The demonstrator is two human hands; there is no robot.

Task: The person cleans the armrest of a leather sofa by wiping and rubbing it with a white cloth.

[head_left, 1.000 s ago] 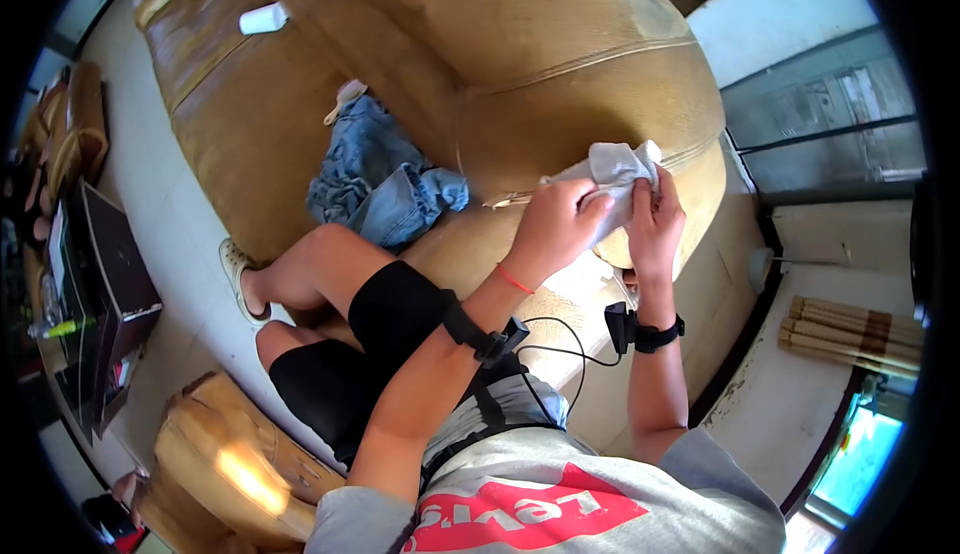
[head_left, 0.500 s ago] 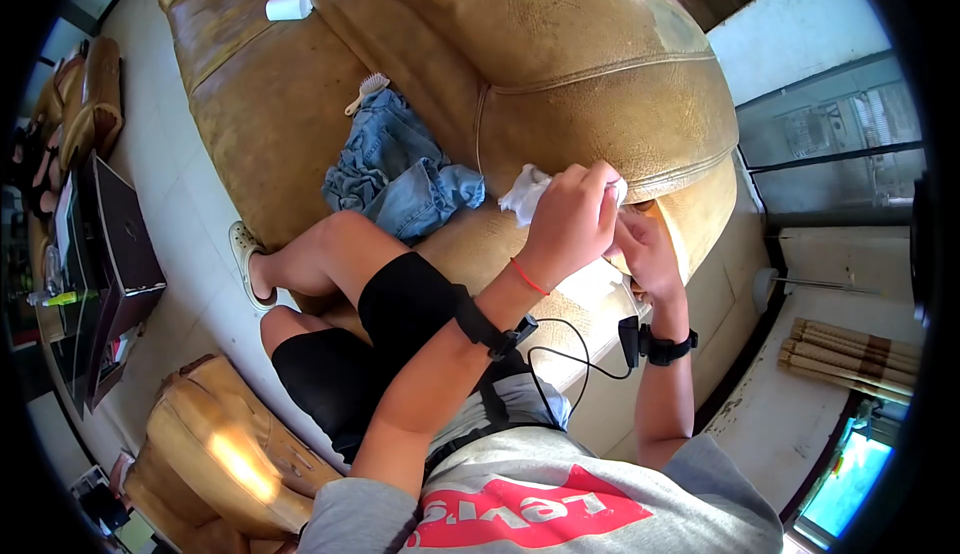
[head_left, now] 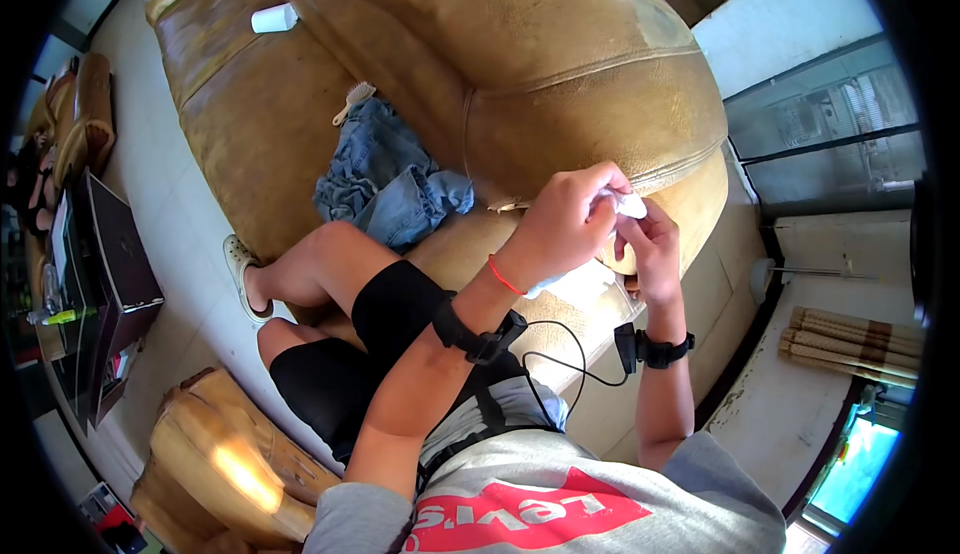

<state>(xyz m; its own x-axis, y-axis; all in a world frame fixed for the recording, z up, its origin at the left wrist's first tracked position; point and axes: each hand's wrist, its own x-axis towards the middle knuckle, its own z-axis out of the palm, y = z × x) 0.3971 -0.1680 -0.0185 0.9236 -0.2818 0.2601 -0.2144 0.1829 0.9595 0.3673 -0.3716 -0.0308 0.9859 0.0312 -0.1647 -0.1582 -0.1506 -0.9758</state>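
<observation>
A crumpled white cloth (head_left: 630,206) is pinched between my hands, and only a small part of it shows. My left hand (head_left: 575,216) is closed around it, a red string at the wrist. On the right side, the fingertips of my right hand (head_left: 650,249) hold the cloth's edge. A pale bit below my left wrist may be more of this cloth; I cannot tell. Both hands are above the seat near the armrest of the tan leather sofa (head_left: 590,104). To their left lies a crumpled pair of blue denim (head_left: 375,179) on the seat.
A hairbrush (head_left: 354,104) lies against the denim, and a white cup (head_left: 275,19) is on its side farther along the sofa. A cable (head_left: 560,326) runs between my wrist straps. A dark glass-topped table (head_left: 115,244) and a tan armchair (head_left: 225,444) stand to the left.
The white cloth that stuck out left of my left hand has gone from that spot. My left hand has turned, and my right hand has risen slightly to the cloth's edge.
</observation>
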